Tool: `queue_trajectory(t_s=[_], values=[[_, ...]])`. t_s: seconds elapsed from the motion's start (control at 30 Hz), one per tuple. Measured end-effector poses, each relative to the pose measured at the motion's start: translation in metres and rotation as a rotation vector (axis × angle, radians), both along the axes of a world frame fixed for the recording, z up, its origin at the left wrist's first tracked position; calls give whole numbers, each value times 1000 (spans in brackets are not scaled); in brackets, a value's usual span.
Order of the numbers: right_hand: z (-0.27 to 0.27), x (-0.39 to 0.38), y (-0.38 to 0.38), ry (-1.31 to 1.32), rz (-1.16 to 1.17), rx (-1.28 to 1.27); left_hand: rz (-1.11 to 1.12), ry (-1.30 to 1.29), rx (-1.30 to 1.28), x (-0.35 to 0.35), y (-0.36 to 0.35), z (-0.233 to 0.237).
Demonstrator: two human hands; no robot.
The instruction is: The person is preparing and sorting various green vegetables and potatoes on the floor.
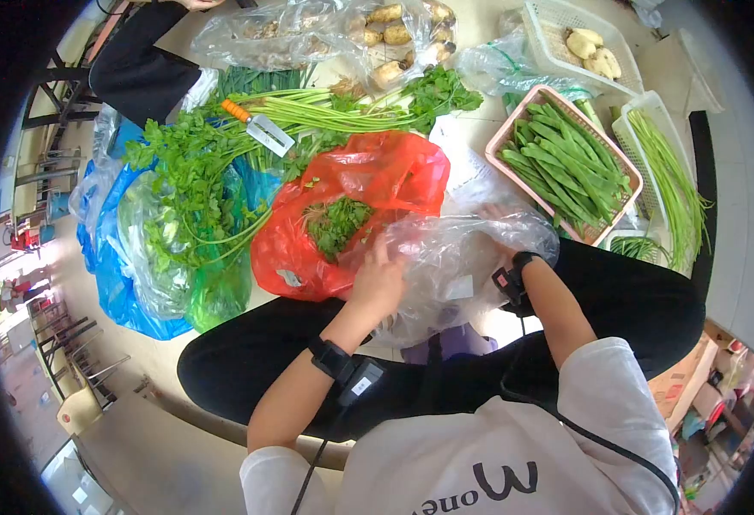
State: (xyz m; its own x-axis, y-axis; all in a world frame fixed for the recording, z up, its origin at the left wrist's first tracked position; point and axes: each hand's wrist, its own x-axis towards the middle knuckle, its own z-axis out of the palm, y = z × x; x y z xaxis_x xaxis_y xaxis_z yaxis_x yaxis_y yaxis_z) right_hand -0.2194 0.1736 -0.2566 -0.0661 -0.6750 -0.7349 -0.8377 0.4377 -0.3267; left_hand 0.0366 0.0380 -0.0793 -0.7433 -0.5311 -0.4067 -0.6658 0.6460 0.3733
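A clear plastic bag (433, 279) spreads over my lap. My left hand (380, 281) is closed at its left edge, fingers bent on the film, beside a red plastic bag (394, 163). Cut leafy greens (338, 225) show in the red bag's opening. My right hand (504, 230) is at the clear bag's right side, with film over its fingers, so their grip is hidden. Just beyond that hand stands a pink basket (637, 190) of flat green bean pods (566, 154).
Long-stemmed celery (342, 107) lies across the table, with an orange-handled peeler or blade (261, 129) on it. Blue (115, 287) and green bags (222, 292) are on the left. White baskets (548, 51) stand at right. Bagged lotus roots (394, 36) lie at the back; another person's sleeve (141, 69) reaches in.
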Motion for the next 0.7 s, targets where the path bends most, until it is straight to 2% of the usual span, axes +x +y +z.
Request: queue_trajectory(t_s=[0.1, 0.3, 0.37, 0.5, 0.6, 0.7], values=[[0, 5, 0, -9, 12, -1, 74, -198, 178, -3, -6, 7], [1, 14, -4, -43, 59, -22, -69, -316, 230, 7, -8, -8], [2, 16, -10, -57, 83, -41, -48, -324, 284, 7, -7, -9], [17, 9, -40, -113, 175, -141, -93, -466, 375, -5, -13, 4], [47, -3, -72, -232, 253, -257, -26, -219, 107, 0, -9, -5], [84, -10, -96, -384, 227, -348, 23, -178, 85, -9, -14, 4]])
